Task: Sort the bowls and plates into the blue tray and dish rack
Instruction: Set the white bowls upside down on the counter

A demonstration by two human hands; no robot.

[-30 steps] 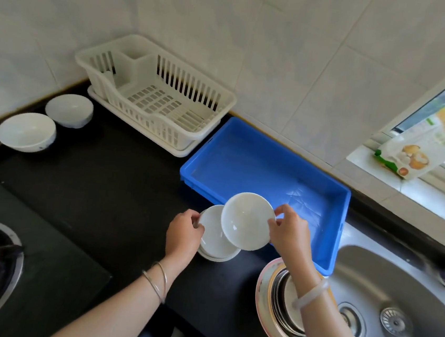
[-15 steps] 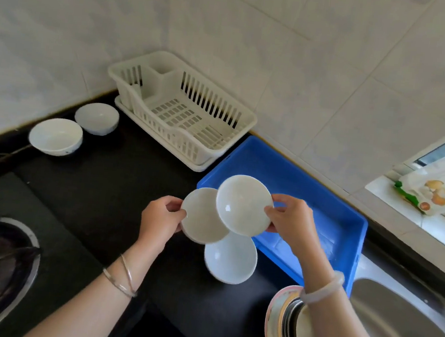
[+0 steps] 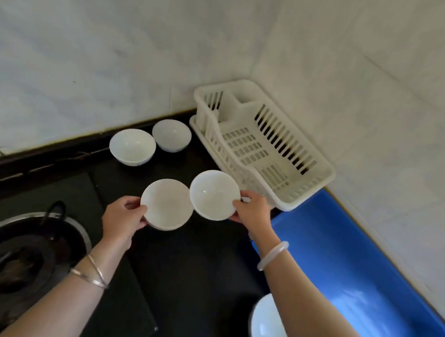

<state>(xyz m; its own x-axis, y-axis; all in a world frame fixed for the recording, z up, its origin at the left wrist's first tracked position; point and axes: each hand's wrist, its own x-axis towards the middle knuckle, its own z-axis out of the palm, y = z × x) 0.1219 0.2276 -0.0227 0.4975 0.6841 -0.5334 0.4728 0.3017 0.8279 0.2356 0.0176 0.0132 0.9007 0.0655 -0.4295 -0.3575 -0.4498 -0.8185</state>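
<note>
- black counter point(image 3: 199, 275), fills middle
- wok point(image 3: 18, 262) on stove point(image 3: 108, 307), lower left
- wok handle point(image 3: 56, 210) at its far rim
- tiled walls point(image 3: 120, 34) meet in a corner behind

bowls point(image 3: 132, 146): 5 | dish rack point(image 3: 262, 145): 1 | blue tray point(image 3: 355, 278): 1 | hands point(image 3: 122, 219): 2 | stove burner point(image 3: 19, 262): 1

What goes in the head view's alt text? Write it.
Each hand holds a small white dish above a black counter: left hand one dish, right hand another. Behind: two white bowls, an empty dish rack, a blue tray.
</note>
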